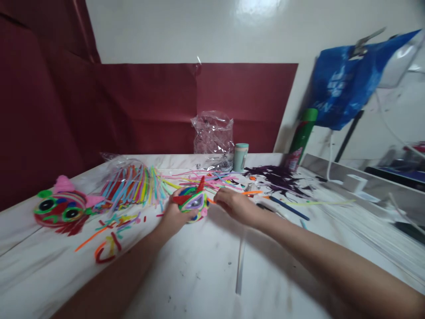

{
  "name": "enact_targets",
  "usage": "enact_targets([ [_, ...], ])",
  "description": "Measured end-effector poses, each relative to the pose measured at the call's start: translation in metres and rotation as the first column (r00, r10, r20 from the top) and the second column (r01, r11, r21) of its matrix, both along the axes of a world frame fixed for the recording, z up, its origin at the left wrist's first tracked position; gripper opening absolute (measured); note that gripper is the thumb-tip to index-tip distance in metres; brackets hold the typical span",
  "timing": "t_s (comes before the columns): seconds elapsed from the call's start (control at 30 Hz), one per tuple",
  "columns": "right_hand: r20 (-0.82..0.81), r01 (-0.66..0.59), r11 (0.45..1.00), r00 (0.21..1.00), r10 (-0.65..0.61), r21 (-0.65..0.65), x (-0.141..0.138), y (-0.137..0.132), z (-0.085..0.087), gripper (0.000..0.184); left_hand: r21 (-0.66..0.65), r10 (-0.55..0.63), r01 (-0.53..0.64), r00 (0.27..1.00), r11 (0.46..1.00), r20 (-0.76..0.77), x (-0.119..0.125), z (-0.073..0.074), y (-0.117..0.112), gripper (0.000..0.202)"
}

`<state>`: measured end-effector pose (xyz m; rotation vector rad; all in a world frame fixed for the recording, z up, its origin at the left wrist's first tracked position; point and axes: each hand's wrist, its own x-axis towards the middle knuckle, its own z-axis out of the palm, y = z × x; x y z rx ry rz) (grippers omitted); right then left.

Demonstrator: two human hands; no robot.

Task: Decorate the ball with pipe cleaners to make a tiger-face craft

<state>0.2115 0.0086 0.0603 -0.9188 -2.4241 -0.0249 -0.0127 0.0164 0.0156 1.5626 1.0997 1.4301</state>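
Note:
My left hand is wrapped around a small, colourful pipe-cleaner figure with a red pointed horn, green edging and a lilac patch. Close to its right side, the fingers of my right hand are pinched on an orange pipe cleaner. One end of it shows between the hand and the figure, the other beyond the knuckles; whether it touches the figure I cannot tell. A larger finished-looking pipe-cleaner figure with big black eyes and pink ears sits at the far left.
Bundled pipe cleaners lie in a plastic bag at the left, with cut bits before them. Behind my hands are loose pink strands, a mint-green container and dark purple strips. White strips lie right; a glue stick lies in front.

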Motion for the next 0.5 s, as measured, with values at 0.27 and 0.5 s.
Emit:
enact_targets([
  [0.27,-0.043,0.388,0.884,0.92,-0.39,0.261,0.069,0.023,0.039,0.023,-0.125,0.141,-0.16,0.978,0.979,-0.151,-0.004,0.019,-0.007,0.053],
  [0.5,0.117,0.33,0.922,0.927,-0.357,0.204,0.089,0.043,0.018,0.023,-0.106,0.16,-0.191,0.955,0.976,-0.249,-0.008,0.018,-0.005,0.055],
])
